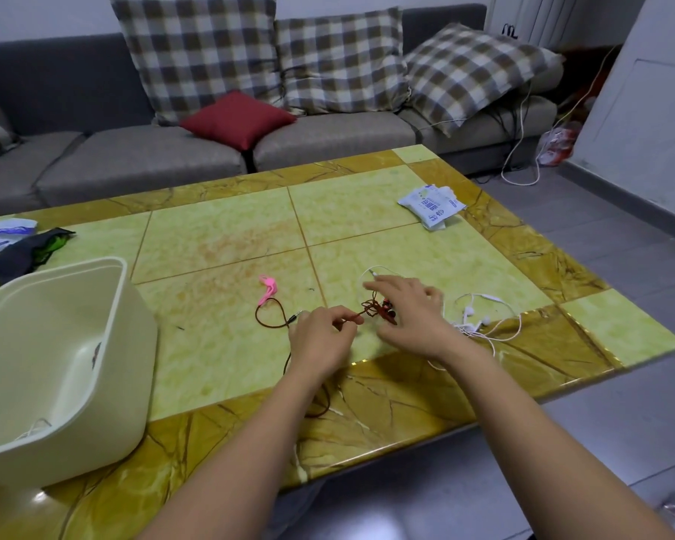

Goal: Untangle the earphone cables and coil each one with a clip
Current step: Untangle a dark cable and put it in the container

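Grey sofa (133, 157) and checked cushions stood behind a green-and-amber marble-patterned table (219, 235) that carried the work.

The left hand (320, 337) pinched the red earphone cable (269, 325) between thumb and forefinger, close to the left of its tangle. The right hand (410, 313) was spread palm-down over that tangle, its fingers fairly straight and motion-blurred; no hold on anything was visible.

From the pinch the red cable ran left into an open loop, its plug lying near the left hand. A pink clip (267, 290) touched the far side of that loop. The white earphone cable (480, 317) lay loose just right of the right hand, apparently apart from the red one.

Assessment: both cords appeared thin, light and limp, likely to snag. Hard pulling would probably tighten the knot and strain the earbud joints. The best hold is judged to be on the cord beside the knot, feeding the plug end through.

A cream bin (55, 364) stood at the left.
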`<control>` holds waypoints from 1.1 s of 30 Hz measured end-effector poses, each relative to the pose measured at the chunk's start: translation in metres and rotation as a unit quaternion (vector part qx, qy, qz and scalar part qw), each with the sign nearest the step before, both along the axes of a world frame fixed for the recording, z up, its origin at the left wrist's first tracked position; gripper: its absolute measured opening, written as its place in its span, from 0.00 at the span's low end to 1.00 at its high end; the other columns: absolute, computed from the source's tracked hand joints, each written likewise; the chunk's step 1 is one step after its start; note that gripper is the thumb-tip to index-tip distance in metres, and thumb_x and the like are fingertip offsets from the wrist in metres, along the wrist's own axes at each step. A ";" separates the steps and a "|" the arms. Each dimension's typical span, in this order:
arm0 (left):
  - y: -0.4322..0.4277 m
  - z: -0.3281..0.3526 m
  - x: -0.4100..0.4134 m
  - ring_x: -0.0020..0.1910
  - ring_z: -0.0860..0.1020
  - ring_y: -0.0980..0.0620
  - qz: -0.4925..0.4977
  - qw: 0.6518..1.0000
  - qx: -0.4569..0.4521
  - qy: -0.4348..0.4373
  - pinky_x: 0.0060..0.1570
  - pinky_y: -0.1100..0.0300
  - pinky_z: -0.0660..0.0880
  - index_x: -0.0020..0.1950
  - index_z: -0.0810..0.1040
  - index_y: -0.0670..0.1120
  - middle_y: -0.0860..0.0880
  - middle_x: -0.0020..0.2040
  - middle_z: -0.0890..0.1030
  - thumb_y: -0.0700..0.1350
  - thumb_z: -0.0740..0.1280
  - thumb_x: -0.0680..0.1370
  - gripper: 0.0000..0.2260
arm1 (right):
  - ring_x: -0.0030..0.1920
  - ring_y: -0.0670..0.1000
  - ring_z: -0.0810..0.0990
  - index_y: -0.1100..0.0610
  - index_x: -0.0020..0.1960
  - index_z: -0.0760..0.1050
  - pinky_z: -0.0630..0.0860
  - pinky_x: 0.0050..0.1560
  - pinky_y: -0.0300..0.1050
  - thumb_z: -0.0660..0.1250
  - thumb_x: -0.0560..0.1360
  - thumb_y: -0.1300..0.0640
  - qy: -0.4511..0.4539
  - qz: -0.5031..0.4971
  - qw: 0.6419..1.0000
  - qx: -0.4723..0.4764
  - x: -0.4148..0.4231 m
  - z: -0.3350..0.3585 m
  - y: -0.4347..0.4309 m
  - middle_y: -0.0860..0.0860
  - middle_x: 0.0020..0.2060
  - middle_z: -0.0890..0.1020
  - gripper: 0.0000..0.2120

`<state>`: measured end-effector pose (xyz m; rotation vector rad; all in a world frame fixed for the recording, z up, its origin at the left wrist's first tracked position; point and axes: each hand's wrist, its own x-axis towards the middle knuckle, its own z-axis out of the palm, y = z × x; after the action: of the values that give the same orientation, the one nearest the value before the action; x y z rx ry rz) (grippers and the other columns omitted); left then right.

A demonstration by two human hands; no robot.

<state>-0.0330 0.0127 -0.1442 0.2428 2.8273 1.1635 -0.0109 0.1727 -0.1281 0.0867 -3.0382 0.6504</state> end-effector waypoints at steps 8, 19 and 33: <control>-0.024 -0.001 0.004 0.51 0.71 0.49 0.021 0.994 -0.083 0.073 0.52 0.55 0.61 0.45 0.84 0.55 0.54 0.40 0.82 0.51 0.62 0.75 0.10 | 0.52 0.47 0.77 0.47 0.55 0.80 0.54 0.59 0.49 0.62 0.80 0.50 0.028 -0.006 1.000 -0.006 -0.002 -0.019 -0.019 0.45 0.45 0.82 0.09; -0.051 -0.013 0.005 0.68 0.62 0.45 0.099 0.973 -0.169 0.123 0.68 0.52 0.56 0.65 0.76 0.48 0.46 0.65 0.72 0.43 0.62 0.77 0.16 | 0.54 0.48 0.72 0.45 0.54 0.83 0.53 0.56 0.48 0.65 0.79 0.46 0.079 -0.053 0.995 0.003 -0.005 -0.021 -0.026 0.45 0.43 0.83 0.10; -0.010 -0.006 0.010 0.49 0.73 0.48 -0.040 0.992 -0.087 0.087 0.44 0.58 0.62 0.52 0.80 0.47 0.49 0.46 0.71 0.52 0.62 0.80 0.11 | 0.53 0.50 0.72 0.49 0.46 0.80 0.61 0.52 0.46 0.68 0.72 0.59 0.091 -0.043 0.993 -0.063 -0.005 -0.016 -0.018 0.43 0.41 0.78 0.07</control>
<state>-0.0232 0.0031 -0.1497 0.4626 3.0149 0.9145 -0.0161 0.1552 -0.1440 0.0114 -2.8028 0.7796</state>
